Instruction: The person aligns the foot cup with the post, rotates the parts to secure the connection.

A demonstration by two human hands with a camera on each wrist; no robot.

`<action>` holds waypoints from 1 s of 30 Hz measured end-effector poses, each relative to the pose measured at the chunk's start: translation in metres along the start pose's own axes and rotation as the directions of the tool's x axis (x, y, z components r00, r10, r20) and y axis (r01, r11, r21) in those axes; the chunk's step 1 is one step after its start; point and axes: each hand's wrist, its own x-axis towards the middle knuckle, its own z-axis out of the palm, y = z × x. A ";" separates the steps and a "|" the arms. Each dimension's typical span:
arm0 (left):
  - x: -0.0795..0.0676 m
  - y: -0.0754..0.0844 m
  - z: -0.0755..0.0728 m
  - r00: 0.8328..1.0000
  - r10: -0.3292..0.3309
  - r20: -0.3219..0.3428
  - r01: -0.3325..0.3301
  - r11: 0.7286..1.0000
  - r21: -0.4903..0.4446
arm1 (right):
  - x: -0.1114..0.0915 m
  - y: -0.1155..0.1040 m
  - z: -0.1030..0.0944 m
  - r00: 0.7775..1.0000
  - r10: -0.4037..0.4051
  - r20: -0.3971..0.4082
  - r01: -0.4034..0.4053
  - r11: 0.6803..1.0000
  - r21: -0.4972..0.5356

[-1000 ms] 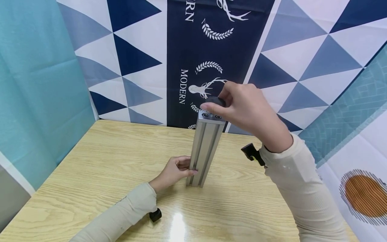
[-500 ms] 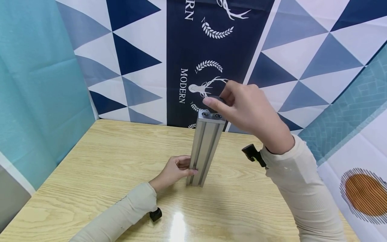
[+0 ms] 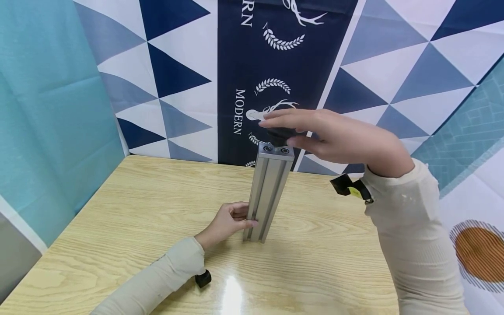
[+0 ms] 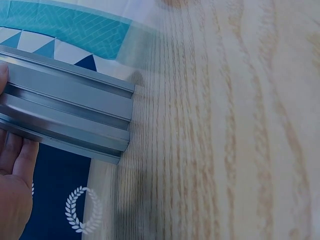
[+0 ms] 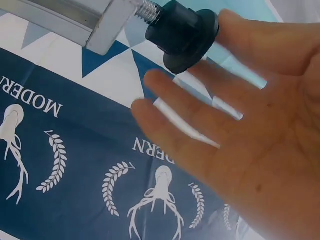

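Observation:
An aluminium extrusion profile (image 3: 267, 188) stands upright on the table, its grooves facing me. Near its bottom end my left hand (image 3: 228, 223) grips it, thumb on the front and fingers round the far side. On the profile's top plate (image 3: 269, 154) sits a black levelling foot (image 5: 182, 35), its threaded stud (image 5: 148, 11) partly showing in the right wrist view. My right hand (image 3: 334, 136) reaches over the foot with fingers stretched out flat above it and the thumb at its near edge. In the left wrist view the profile's lower end (image 4: 107, 115) meets the wood.
The wood-grain table (image 3: 130, 210) spreads around the profile. Behind it hangs a patterned cloth (image 3: 181, 87) with triangles and a dark panel. A teal curtain (image 3: 39, 109) covers the left side. Black wrist cameras (image 3: 341, 184) jut from both sleeves.
My right hand has loosened its pinch on the levelling foot, its fingers straightening over the top, and the wrist has swung right and upward. My left hand and the profile have stayed still.

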 end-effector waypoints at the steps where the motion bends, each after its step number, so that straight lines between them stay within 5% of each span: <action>1: 0.000 0.000 0.000 1.000 -0.003 0.001 0.003 1.000 -0.003 | 0.000 0.002 -0.001 1.000 -0.023 0.005 0.023 1.000 0.004; 7: 0.000 0.000 0.001 1.000 -0.017 0.001 0.017 1.000 -0.014 | 0.002 0.005 -0.001 1.000 -0.011 0.029 0.010 1.000 0.017; 13: 0.000 0.000 0.001 1.000 -0.007 0.004 0.007 1.000 -0.019 | 0.004 0.000 0.002 0.999 0.024 -0.033 -0.024 1.000 0.005; 18: 0.000 0.000 0.001 1.000 -0.007 0.001 0.007 1.000 -0.013 | 0.007 -0.008 0.008 0.983 0.148 -0.108 -0.152 0.988 -0.037; 21: 0.000 0.000 0.001 1.000 -0.002 0.001 0.002 1.000 -0.009 | 0.011 -0.012 0.013 0.937 0.292 -0.190 -0.300 0.954 -0.011; 25: 0.000 0.000 0.001 1.000 0.007 0.008 -0.007 1.000 -0.005 | 0.016 -0.015 0.024 0.826 0.482 -0.292 -0.472 0.875 0.107; 30: 0.000 0.000 0.001 1.000 0.009 0.012 -0.009 1.000 -0.014 | 0.020 -0.018 0.040 0.700 0.611 -0.369 -0.579 0.788 0.208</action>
